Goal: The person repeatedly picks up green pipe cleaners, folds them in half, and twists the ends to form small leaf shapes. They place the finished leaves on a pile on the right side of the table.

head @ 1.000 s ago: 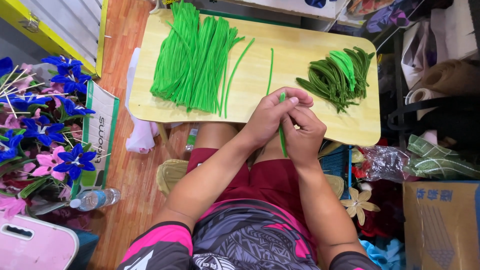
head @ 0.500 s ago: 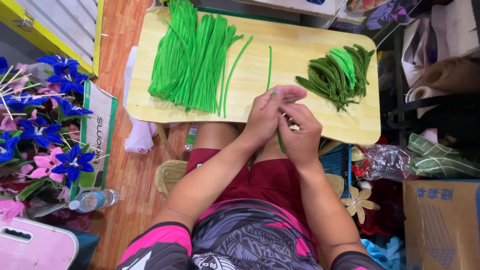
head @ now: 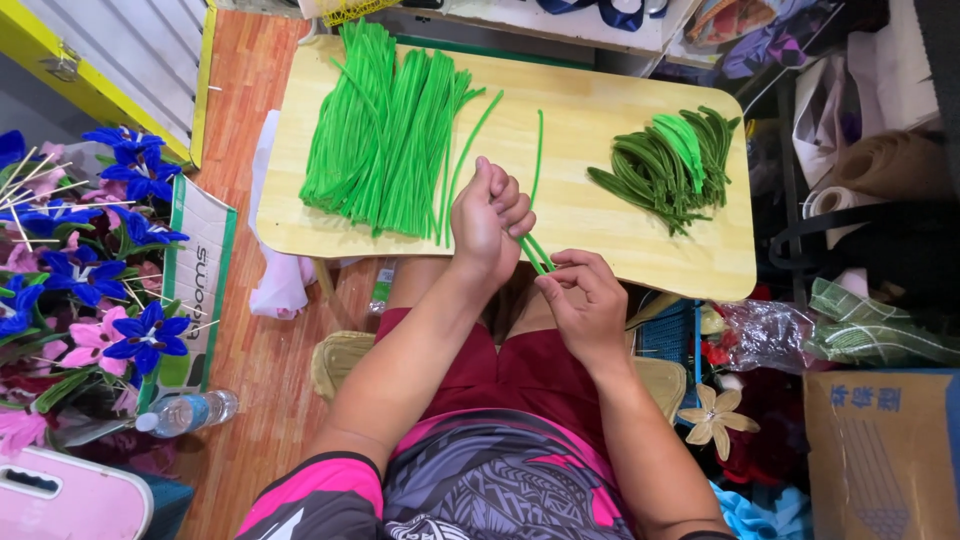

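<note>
The wooden table (head: pixel 640 255) stands directly before my knees, pale-topped, with rounded corners. On its left part lies the large heap of bright green pipe cleaners (head: pixel 385 135), straight and laid roughly lengthwise away from me. On its right part lies a smaller bundle of dark green bent pieces (head: pixel 665 165), curved, with a few bright green ones on top. Between the two, a single straight bright green pipe cleaner (head: pixel 538 150) rests alone on the bare wood.

To my left on the floor stands a bunch of blue and pink handmade flowers (head: pixel 75 250), with a plastic water bottle (head: pixel 185 412) lying just beside it. At lower right sits a cardboard box (head: pixel 880 450).

My left hand (head: pixel 488 220) is raised over the near edge of the table, curled into a closed fist around the upper part of a green pipe cleaner stem (head: pixel 536 254). My right hand (head: pixel 585 305) sits just below and to the right of it, fingers bent inward, thumb and forefinger pinching the lower end of the same stem. The stem runs slantwise between the two hands, at the table's near edge above my lap. How many strands it comprises I cannot tell for certain; two appear side by side.
</note>
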